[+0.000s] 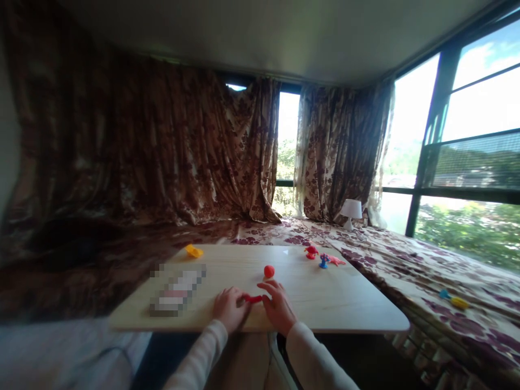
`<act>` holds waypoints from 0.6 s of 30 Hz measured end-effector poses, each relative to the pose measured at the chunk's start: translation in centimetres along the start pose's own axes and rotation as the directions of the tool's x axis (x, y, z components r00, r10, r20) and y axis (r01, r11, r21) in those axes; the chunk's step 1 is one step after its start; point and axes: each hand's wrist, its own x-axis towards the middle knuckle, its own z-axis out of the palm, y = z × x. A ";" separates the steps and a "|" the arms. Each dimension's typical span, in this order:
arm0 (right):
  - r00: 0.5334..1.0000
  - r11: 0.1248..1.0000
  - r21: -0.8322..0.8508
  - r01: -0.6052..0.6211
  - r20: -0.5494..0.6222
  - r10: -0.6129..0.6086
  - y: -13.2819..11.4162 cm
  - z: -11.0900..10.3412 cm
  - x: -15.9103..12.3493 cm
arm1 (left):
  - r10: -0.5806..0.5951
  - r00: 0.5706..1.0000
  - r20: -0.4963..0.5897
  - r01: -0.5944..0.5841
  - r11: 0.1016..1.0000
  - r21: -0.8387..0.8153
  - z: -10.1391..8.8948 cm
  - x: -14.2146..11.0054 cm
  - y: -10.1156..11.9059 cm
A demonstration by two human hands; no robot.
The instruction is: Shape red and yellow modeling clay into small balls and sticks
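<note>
A short, red, rod-shaped piece [253, 299] lies level just above or on the table, between my hands. My left hand [229, 310] is closed, its fingertips pinching the left end of that piece. On the other side, my right hand [280, 310] has its fingers stretched forward and apart, with the thumb at or very near the piece's right end. Whether the thumb touches it is hard to make out. Just beyond my right fingertips sits a round orange-red ball [268, 271].
On the wooden table [345, 309] lie a yellow-orange piece [194, 251], a blurred-out box-like object [179, 292], a red toy figure [311, 252], a blue one [324, 261] and a flat red toy [337, 261]. Flowered cloth at right holds a blue-and-yellow toy [459, 302] and a lamp [351, 211].
</note>
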 end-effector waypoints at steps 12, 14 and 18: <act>0.962 0.933 0.236 -0.271 0.039 0.269 0.5 0.3 0.5 | -0.010 0.999 -0.046 -0.002 0.966 -0.259 1.2 0.9 0.2; 0.964 0.940 0.213 -0.268 0.056 0.262 0.3 0.1 0.5 | -0.002 0.999 -0.045 -0.009 0.970 -0.242 1.2 0.8 0.2; 0.965 0.949 0.175 -0.262 0.063 0.255 -0.1 -0.1 0.5 | -0.001 0.999 -0.039 -0.008 0.977 -0.213 1.0 0.6 0.3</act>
